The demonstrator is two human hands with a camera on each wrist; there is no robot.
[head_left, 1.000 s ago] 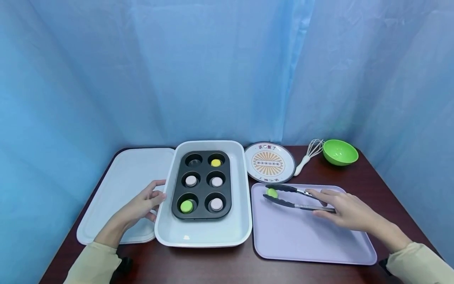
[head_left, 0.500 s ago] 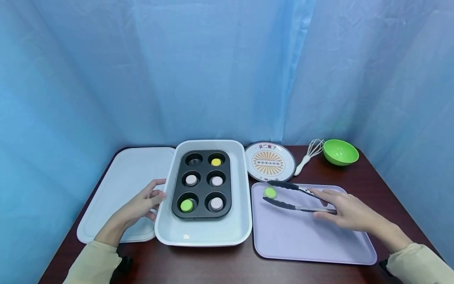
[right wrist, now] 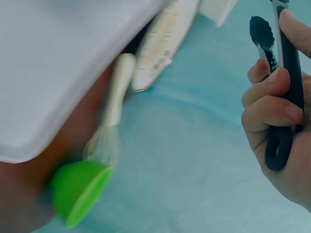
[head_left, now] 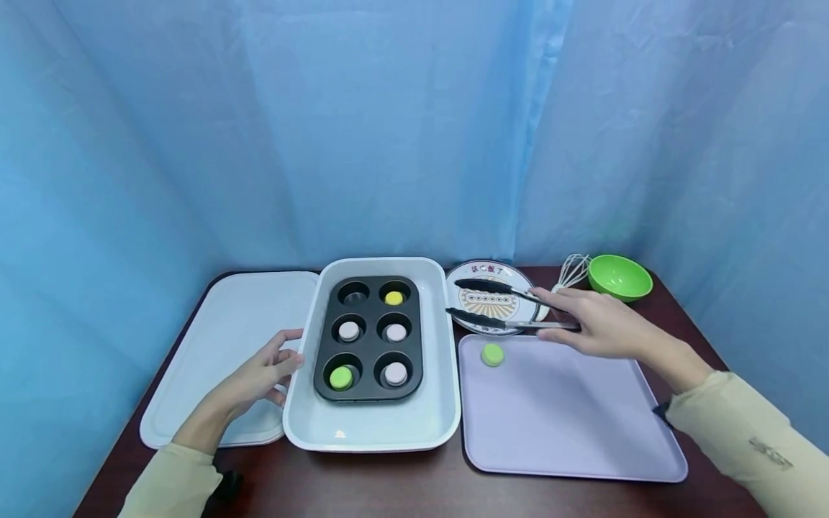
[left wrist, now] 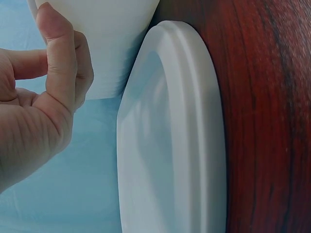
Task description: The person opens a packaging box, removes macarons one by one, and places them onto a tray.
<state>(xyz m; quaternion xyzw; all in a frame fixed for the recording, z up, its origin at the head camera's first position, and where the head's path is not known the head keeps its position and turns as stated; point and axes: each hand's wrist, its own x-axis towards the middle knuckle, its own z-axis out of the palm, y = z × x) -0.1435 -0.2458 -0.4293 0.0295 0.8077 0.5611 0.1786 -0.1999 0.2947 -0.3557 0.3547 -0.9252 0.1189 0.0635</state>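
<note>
At the left rim of the white basin (head_left: 372,428) is my left hand (head_left: 259,370), its bent fingers holding the edge. A dark muffin tin (head_left: 370,352) sits in the basin. Its cups hold a yellow macaron (head_left: 393,298), a green macaron (head_left: 340,378) and several pale pink macarons (head_left: 396,373); the far left cup is bare. My right hand (head_left: 599,324) grips black-tipped tongs (head_left: 482,316) over the patterned plate (head_left: 463,273), arms spread with nothing between. Another green macaron (head_left: 492,355) lies on the lilac tray (head_left: 570,424), below the tongs in the head view.
To the left, a white tray (head_left: 194,381) lies partly under my left forearm. At the back right are a whisk (head_left: 571,272), partly hidden by my right hand, and a green bowl (head_left: 619,277). A blue curtain (head_left: 388,129) rises behind the table.
The green macaron has left the tongs' tips and lies on the lilac tray. My right hand has moved the tongs up and left, over the plate. My left hand stays put.
</note>
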